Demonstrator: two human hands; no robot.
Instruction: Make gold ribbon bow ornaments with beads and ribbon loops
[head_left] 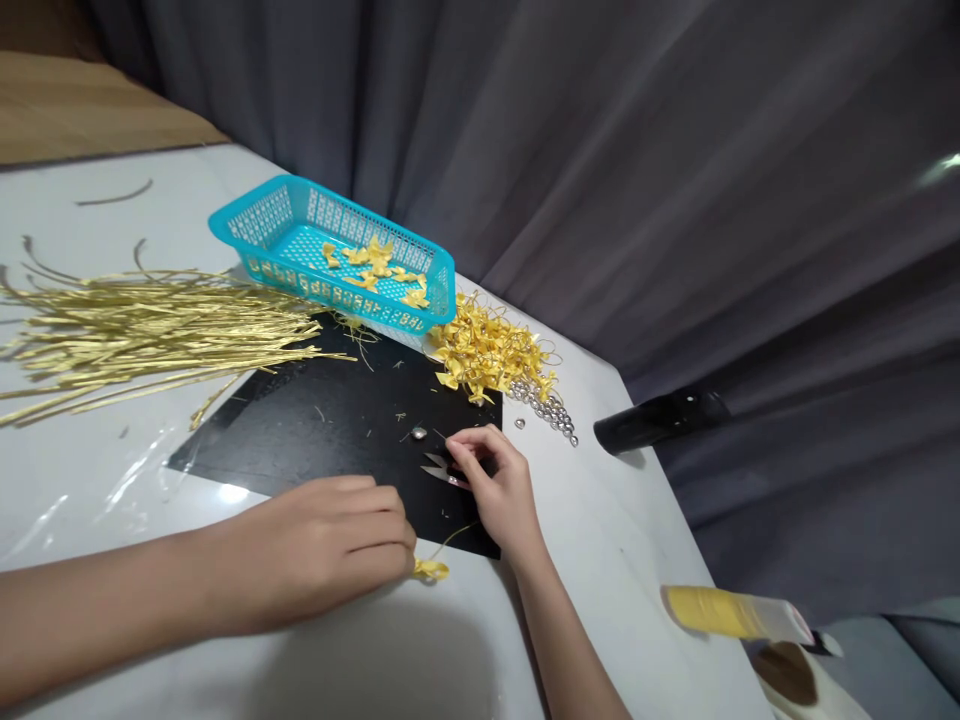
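We hold 1 yellow bow at the fingertips of our left hand; whether our right hand, beside the scissors, grips anything, we cannot tell.

The person's left forearm is bare as far as it shows, smooth in outline and narrowing gently to the wrist. The left fingers are bare, with softly rounded knuckles. The right forearm, likewise bare, is slim; the right fingers are bare and slender.
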